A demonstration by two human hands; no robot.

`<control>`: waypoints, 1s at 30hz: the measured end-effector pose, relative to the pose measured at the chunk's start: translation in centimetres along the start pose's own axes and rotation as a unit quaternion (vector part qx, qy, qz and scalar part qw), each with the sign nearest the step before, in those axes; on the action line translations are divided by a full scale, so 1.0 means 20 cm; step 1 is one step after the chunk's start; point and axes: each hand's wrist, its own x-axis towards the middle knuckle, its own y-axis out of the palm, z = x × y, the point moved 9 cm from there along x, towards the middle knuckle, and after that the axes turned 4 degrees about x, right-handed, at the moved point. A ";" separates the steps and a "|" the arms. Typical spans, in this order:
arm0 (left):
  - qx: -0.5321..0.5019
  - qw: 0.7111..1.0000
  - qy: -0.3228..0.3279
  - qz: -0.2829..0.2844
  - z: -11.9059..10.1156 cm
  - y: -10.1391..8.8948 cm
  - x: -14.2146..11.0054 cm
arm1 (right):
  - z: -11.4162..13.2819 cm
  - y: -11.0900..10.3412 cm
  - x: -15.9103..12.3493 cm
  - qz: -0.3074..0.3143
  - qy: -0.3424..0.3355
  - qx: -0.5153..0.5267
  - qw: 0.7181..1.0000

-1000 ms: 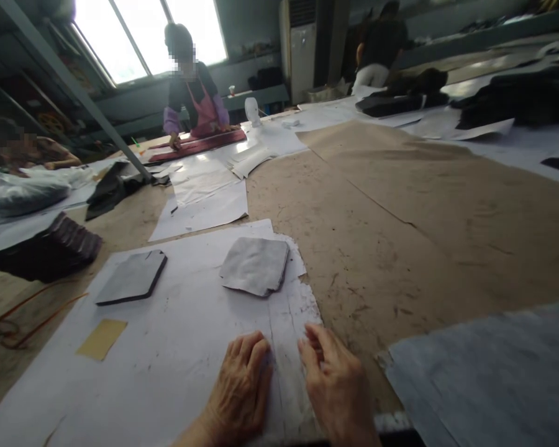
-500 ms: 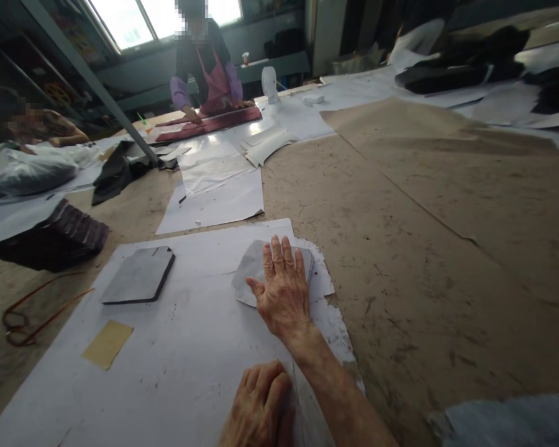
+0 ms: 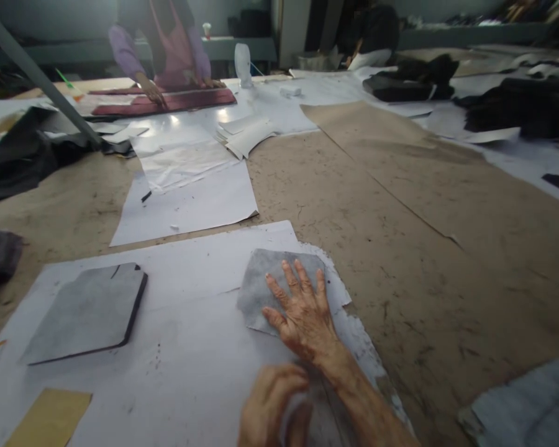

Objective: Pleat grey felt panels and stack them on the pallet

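The worktable (image 3: pixel 414 267) has a scuffed brown covering; across its far side a co-worker in a pink apron (image 3: pixel 173 53) and purple sleeves has both hands at dark red material (image 3: pixel 190 102); black material (image 3: pixel 407 87) is heaped at the far right. In the foreground lies a white sheet (image 3: pixel 177 385), its right edge ragged; on it, near that edge, sits a grey piece (image 3: pixel 261 279). The right hand (image 3: pixel 302 307) rests on this piece palm down — fingers fanned, thumb pointing left — and covers its lower right part; the left hand (image 3: pixel 272 403), just below, is curled and blurred — whether it grips anything cannot be determined. Well to the left, on the same sheet, lies a thick grey stack (image 3: pixel 88 313) with a dark side edge; a yellowish card (image 3: pixel 49 419) lies below it, partly out of view.
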 end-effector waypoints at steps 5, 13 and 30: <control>0.131 0.967 -0.162 -0.144 0.37 -0.32 0.35 | -0.01 0.00 0.00 0.002 0.006 0.010 1.000; 0.215 0.959 -0.149 -0.109 0.54 -0.13 0.38 | -0.01 -0.02 0.00 0.030 -0.002 0.055 0.998; 0.175 0.957 -0.180 -0.145 0.55 -0.17 0.37 | -0.34 -0.01 0.49 0.259 0.137 0.161 0.942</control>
